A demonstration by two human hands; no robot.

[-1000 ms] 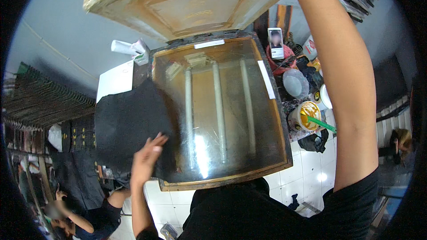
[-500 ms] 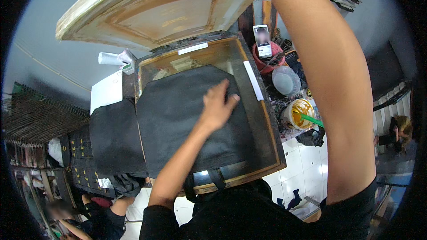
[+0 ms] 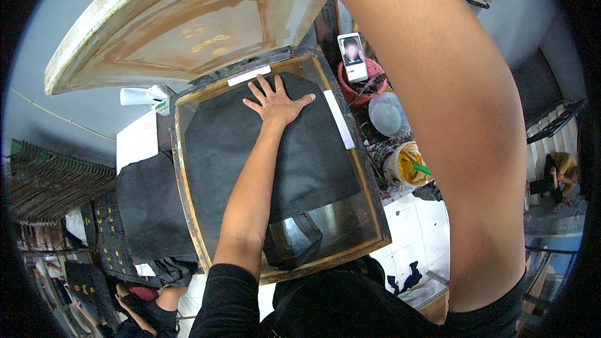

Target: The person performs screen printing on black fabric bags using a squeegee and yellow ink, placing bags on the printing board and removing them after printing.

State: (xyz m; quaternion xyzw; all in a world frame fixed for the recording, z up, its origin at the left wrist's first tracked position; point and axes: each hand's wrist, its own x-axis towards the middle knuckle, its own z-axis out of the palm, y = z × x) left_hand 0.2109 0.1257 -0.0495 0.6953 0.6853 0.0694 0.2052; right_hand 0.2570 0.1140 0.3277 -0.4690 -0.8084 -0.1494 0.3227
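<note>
My left hand (image 3: 275, 106) lies flat with fingers spread on the far part of a black fabric tote bag (image 3: 219, 150). The bag rests on a glass-topped board with a wooden border (image 3: 383, 228), its handle loop (image 3: 307, 228) toward me. Two white strips, a far strip (image 3: 249, 75) and a right strip (image 3: 339, 120), sit along the board. Beyond it, a printing screen (image 3: 181, 34) with brown-stained mesh is tilted up. My right forearm (image 3: 463, 119) reaches up past the upper edge; the right hand is out of view.
On the right stand a phone (image 3: 352, 56) leaning at a pink container (image 3: 372, 70), a clear round tub (image 3: 385, 114) and a yellow paint tub (image 3: 400, 166) with a green handle. More black fabric (image 3: 153, 209) and white paper (image 3: 138, 141) lie left. Another person (image 3: 147, 313) sits lower left.
My left hand has moved away from me and its fingers have spread. The bag has slid farther onto the board, and its handle now lies on the glass.
</note>
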